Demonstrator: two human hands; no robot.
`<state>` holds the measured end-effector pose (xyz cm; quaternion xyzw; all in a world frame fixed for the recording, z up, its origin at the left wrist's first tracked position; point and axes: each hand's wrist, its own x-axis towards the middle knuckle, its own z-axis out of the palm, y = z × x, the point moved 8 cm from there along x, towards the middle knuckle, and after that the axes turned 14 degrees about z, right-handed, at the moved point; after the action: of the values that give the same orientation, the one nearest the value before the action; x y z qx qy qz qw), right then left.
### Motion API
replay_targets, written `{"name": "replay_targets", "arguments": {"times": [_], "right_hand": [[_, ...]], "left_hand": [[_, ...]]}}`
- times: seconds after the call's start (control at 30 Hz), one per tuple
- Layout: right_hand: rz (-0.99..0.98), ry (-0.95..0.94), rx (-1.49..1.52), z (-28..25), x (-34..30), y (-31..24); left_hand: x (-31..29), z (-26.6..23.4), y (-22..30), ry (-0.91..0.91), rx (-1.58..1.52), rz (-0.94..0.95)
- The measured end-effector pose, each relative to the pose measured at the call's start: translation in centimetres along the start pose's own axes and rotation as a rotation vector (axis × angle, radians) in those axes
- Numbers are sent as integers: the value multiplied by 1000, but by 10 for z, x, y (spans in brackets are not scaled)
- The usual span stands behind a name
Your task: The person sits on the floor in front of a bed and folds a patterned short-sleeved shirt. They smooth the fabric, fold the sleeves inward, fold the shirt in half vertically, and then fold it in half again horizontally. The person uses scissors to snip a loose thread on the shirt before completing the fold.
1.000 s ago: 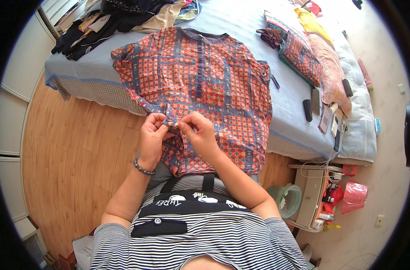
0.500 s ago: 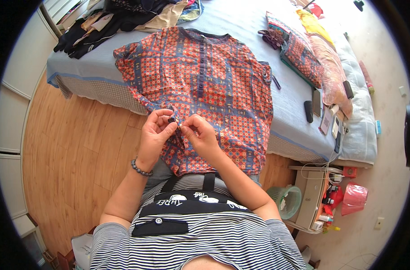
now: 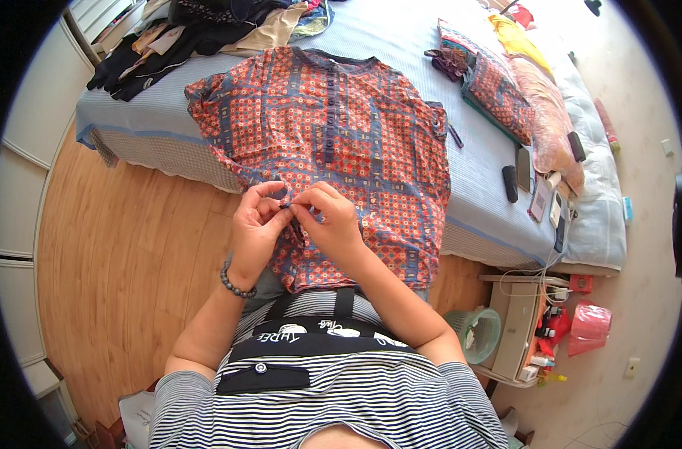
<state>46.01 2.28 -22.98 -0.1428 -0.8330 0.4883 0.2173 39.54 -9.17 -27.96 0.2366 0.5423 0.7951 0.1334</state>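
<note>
A red and blue patterned blouse (image 3: 341, 135) is spread over the near side of the bed, its lower part hanging over the edge toward my lap. My left hand (image 3: 260, 217) pinches a gathered bit of the blouse at its left side, thumb and fingers closed on the cloth. Right beside it, my right hand (image 3: 326, 215) grips the same bit between thumb and forefinger. Both sets of fingertips meet there, and the exact detail between them is too small to make out. A dark bead bracelet (image 3: 236, 281) circles my left wrist.
Dark and beige clothes (image 3: 169, 49) lie heaped on the bed (image 3: 401, 34) at the far left. Folded patterned garments (image 3: 498, 97) and phones (image 3: 540, 199) lie to the right. Beside the bed stand a green basket (image 3: 481, 337) and a bedside cabinet (image 3: 517, 322) with cables.
My right hand has moved slightly left and up, so its fingertips now touch those of my left hand on the cloth. The view has shifted a little.
</note>
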Motion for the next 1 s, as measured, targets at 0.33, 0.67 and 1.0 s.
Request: {"name": "replay_targets", "arguments": {"times": [0.33,0.67,1.0], "right_hand": [[455,-140,497,7,2,48],[530,-214,733,13,2,57],[531,-223,754,10,2,58]], "left_hand": [[-1,-2,-2,-12,-79,-68],[-4,-6,-11,42,-153,-176],[-4,-13,-14,63,-165,-183]]}}
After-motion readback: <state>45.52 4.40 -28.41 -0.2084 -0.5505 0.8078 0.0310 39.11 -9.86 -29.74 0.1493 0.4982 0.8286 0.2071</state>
